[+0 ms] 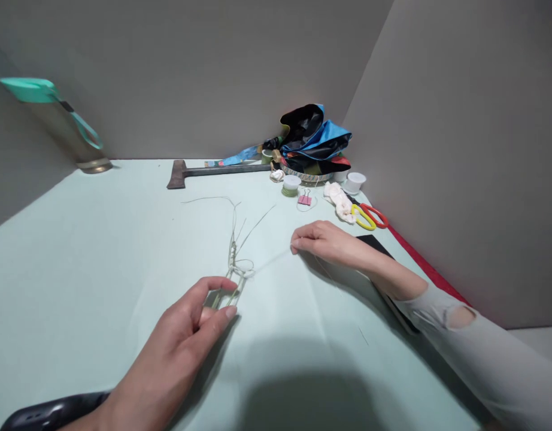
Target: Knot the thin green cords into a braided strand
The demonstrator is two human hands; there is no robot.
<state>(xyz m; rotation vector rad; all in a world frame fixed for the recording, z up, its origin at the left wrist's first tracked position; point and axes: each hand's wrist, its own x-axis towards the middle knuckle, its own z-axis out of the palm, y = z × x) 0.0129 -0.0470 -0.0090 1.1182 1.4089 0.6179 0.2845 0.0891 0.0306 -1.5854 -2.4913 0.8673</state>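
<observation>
A small knotted piece of pale green cord (233, 254) lies near the middle of the table, with loose strands fanning out from its far end. My left hand (186, 335) holds the cords at its near end between thumb and fingers. To the right, my right hand (323, 240) is closed in a pinch on a thin strand that runs taut from the knotted part. A small loop of cord stands out beside the knots, between my two hands.
A hatchet (177, 175) lies behind. At the back right are a blue and black bag (316, 140), a cord spool (291, 185), a pink binder clip (305, 199) and scissors (366, 216). A dark flat object (373, 240) lies under my right forearm. A tumbler (94, 165) stands back left.
</observation>
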